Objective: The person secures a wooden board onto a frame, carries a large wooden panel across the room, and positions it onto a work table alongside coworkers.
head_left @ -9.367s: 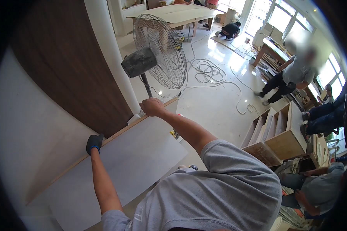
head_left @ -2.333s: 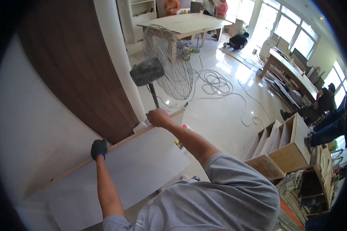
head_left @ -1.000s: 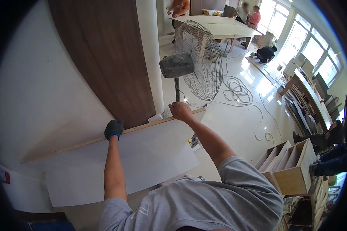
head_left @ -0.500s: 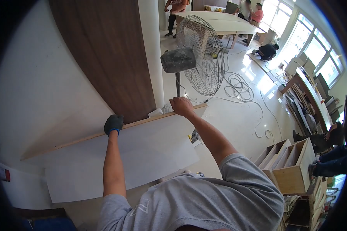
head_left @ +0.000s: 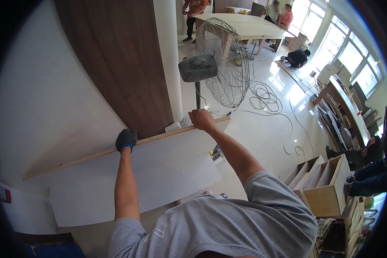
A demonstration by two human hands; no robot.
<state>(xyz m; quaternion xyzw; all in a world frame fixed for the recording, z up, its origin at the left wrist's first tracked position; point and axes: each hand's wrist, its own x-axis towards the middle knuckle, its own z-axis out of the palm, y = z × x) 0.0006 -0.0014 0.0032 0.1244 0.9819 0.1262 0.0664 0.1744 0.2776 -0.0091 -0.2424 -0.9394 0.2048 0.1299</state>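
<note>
A long white panel (head_left: 167, 172) with a bare wooden top edge stands on its side in front of me. My left hand (head_left: 127, 139), in a dark glove with a blue cuff, is closed over that edge left of its middle. Bare and also closed on the edge, my right hand (head_left: 202, 119) grips nearer the panel's right end. The fingertips of both hands are hidden behind the edge. Just beyond the panel rises a dark brown wood-grain board (head_left: 120, 64), and a black pedestal fan (head_left: 198, 66) stands past my right hand.
Cables (head_left: 266, 96) lie coiled on the shiny floor. A wooden cabinet (head_left: 327, 193) with open compartments is at the lower right. At the back, people stand around a large worktable (head_left: 245, 26), and another person (head_left: 297, 58) crouches near the windows. A white wall (head_left: 43, 99) borders the left.
Almost nothing differs. Both hands keep their places on the panel's edge, and the view has shifted very slightly.
</note>
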